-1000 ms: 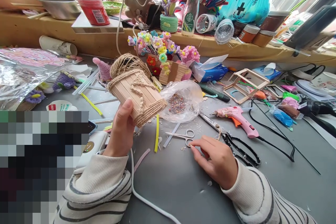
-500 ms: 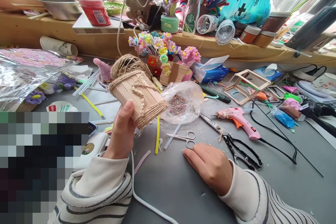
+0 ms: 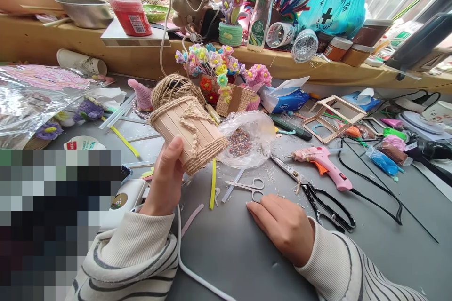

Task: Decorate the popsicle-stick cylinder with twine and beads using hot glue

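My left hand (image 3: 163, 176) is closed around a craft-stick pot (image 3: 183, 134), holding it tilted above the table. Jute twine wraps both its ends, and a braided twine shape crosses its pale sticks. My thumb presses on the near side; the other fingers are hidden behind it. On the tabletop rests my right hand (image 3: 282, 225), palm down, with a finger stretched to the left and nothing visible in it. Just beyond its fingers lie small scissors (image 3: 249, 186). A clear plastic bag of small beads (image 3: 240, 143) sits past the pot, and a twine ball (image 3: 178, 89) is behind it.
To the right are a pink glue gun (image 3: 325, 164), large black-handled scissors (image 3: 326, 207) and a wooden stick frame (image 3: 334, 117). A white cable (image 3: 190, 268) runs between my arms. Pipe-cleaner flowers (image 3: 219, 66) stand at the back, below a cluttered ledge (image 3: 141, 56).
The view has shifted very slightly, so everything sits a little lower and to the right. Both hands and the pot keep practically the same pose.
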A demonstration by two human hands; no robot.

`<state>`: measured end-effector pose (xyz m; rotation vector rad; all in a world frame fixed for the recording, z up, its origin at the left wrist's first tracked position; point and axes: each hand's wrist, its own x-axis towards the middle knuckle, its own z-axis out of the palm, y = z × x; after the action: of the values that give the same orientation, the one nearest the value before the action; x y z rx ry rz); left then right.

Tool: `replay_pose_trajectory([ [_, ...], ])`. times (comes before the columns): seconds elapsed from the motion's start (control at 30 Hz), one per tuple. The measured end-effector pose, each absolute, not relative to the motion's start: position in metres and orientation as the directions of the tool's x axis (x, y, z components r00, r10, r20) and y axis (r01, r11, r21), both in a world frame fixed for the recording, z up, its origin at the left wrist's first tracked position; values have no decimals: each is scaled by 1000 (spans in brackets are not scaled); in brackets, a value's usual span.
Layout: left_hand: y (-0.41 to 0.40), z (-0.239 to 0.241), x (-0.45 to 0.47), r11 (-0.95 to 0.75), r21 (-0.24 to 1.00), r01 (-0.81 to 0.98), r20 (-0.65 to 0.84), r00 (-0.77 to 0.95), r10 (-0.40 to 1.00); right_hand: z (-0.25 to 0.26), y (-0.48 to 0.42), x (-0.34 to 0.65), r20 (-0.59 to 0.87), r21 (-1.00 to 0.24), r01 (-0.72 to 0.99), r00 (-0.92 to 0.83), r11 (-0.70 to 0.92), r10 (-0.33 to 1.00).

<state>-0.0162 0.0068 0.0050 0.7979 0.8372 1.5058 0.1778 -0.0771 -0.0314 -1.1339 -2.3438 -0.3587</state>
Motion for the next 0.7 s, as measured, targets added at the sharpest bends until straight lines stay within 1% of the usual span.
replay_pose_trajectory([
  [0.13, 7, 6, -16, -63, 857, -511, 20, -90, 996, -30, -78, 178, 560, 4, 790, -510, 613, 653],
  [0.2, 7, 5, -16, -64, 863, -502, 26, -84, 996, -29, -78, 179, 565, -35, 790, -490, 612, 664],
  [0.27, 6, 4, -17, -67, 866, -496, 26, -90, 996, -28, -77, 180, 563, -148, 782, -436, 605, 702],
  [0.37, 6, 6, -16, -69, 868, -492, 21, -104, 994, -24, -74, 181, 506, -442, 709, -309, 549, 806],
  [0.43, 6, 7, -14, -63, 873, -484, 6, -119, 993, -21, -71, 182, 404, -643, 622, -219, 447, 888],
  [0.5, 5, 9, -12, -49, 884, -465, -13, -129, 992, -18, -70, 183, 239, -820, 502, -140, 277, 961],
  [0.53, 5, 9, -11, -35, 891, -453, -23, -122, 992, -16, -69, 183, 138, -886, 430, -110, 173, 984],
  [0.57, 4, 9, -11, -21, 898, -440, -31, -110, 993, -15, -69, 184, 39, -931, 358, -90, 69, 995],
  [0.63, 4, 7, -11, 11, 909, -416, -49, -80, 996, -11, -69, 185, -107, -971, 220, -62, -91, 992],
  [0.7, 3, 6, -12, 38, 920, -390, -62, -49, 997, -6, -68, 186, -178, -979, 112, -47, -172, 983],
])
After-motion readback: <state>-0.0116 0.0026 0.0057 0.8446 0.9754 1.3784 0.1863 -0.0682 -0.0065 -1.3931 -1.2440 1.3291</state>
